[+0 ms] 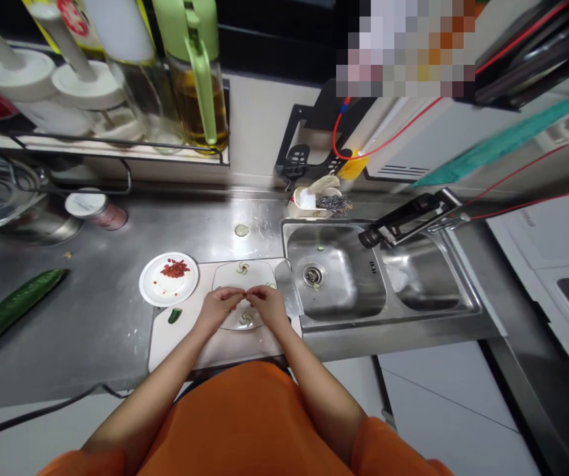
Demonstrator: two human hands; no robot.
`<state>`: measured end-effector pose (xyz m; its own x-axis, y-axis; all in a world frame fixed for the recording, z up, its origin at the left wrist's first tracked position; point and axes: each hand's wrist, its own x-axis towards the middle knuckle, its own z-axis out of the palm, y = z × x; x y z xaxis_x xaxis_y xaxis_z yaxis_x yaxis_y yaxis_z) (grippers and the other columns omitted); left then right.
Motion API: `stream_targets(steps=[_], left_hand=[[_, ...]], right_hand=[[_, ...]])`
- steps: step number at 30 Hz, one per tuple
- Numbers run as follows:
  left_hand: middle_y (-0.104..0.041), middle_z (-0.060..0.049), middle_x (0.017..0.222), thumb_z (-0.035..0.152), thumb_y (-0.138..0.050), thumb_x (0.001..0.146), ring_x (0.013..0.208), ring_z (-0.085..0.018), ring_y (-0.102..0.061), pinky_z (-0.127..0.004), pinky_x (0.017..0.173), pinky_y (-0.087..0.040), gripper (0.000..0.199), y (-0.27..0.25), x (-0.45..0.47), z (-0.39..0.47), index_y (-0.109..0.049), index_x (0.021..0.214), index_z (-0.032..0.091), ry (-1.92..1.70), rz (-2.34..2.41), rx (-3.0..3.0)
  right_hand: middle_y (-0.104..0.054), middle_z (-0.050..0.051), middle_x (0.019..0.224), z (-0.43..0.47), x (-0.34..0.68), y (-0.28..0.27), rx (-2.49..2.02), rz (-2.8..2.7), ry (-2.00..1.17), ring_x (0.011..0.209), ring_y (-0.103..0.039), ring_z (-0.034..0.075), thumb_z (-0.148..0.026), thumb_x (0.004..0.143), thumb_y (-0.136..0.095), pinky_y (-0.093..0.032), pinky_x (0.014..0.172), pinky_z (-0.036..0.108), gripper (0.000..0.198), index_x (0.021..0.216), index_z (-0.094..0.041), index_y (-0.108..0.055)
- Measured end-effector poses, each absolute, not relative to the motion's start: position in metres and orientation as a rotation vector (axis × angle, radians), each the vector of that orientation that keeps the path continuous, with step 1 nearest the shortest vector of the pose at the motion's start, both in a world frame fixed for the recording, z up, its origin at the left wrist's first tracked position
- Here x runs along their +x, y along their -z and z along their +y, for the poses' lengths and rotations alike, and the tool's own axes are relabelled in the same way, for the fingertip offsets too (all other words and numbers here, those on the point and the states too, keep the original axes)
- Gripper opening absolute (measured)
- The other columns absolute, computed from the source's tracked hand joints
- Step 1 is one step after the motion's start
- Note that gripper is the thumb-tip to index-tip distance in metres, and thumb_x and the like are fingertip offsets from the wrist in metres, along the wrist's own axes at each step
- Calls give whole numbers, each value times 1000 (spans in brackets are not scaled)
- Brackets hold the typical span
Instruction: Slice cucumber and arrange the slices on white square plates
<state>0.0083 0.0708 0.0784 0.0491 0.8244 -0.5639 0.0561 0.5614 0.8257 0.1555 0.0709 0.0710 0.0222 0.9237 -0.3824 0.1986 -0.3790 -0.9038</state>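
Note:
My left hand (221, 308) and my right hand (267, 307) meet fingertip to fingertip above a white squarish plate (232, 277). Both are closed in a pinch, and whatever is between the fingers is too small to make out. Thin curved green slices (247, 320) lie in small clusters near the plate's edges. Under the plate is a white cutting board (175, 350), with a cucumber end piece (175, 315) on its left part. To the left, a round white plate (153, 291) bears small red pieces (175, 268). A broad-bladed knife (288, 291) lies right of my right hand.
A double steel sink (349, 314) with a black faucet (393, 221) is on the right. A whole cucumber (11, 311), a lidded jar (98, 208) and a steel pot (41, 225) stand or lie leftward. Bottles, including a green-topped oil bottle (198, 99), fill the rack above.

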Motion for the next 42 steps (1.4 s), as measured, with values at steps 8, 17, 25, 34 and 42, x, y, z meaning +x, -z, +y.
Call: stream_targets(steps=[8, 17, 25, 34, 42], left_hand=[[-69, -3, 89, 21, -54, 77, 79, -16, -60, -28, 76, -44, 19, -72, 23, 76, -69, 88, 21, -368, 1543, 1763], [-68, -7, 89, 22, -51, 82, 89, -20, -58, -31, 83, -42, 21, -70, 40, 79, -68, 94, 18, -344, 1429, 1965], [-70, -2, 78, 37, -56, 78, 70, -15, -59, -26, 68, -44, 23, -77, 61, 73, -71, 88, 22, -484, 1416, 1401], [-69, -1, 74, 36, -56, 74, 69, -15, -60, -25, 65, -42, 24, -72, 64, 83, -72, 80, 20, -469, 1467, 1280], [-69, -1, 70, 34, -57, 72, 68, -15, -59, -24, 61, -41, 21, -65, 61, 101, -72, 75, 20, -423, 1404, 1463]], right_hand=[[-62, -1, 59, 55, 187, -78, -1770, -1015, -1316, 52, -53, 12, -29, 65, -59, -42, 55, 23, 13, 68, -18, -66], [-54, -4, 53, 43, 197, -74, -1715, -635, -1343, 46, -43, 8, -33, 62, -64, -31, 45, 20, 19, 71, -16, -65], [-51, -5, 55, 48, 188, -74, -1623, -441, -1393, 42, -36, 6, -40, 61, -66, -23, 40, 20, 28, 76, -17, -62], [-54, -4, 60, 47, 190, -68, -1600, -473, -1399, 44, -39, 6, -39, 61, -66, -26, 42, 20, 27, 76, -17, -62], [-56, -3, 58, 47, 194, -52, -1747, -760, -1250, 50, -46, 11, -39, 70, -59, -36, 49, 22, 24, 79, -17, -62]])
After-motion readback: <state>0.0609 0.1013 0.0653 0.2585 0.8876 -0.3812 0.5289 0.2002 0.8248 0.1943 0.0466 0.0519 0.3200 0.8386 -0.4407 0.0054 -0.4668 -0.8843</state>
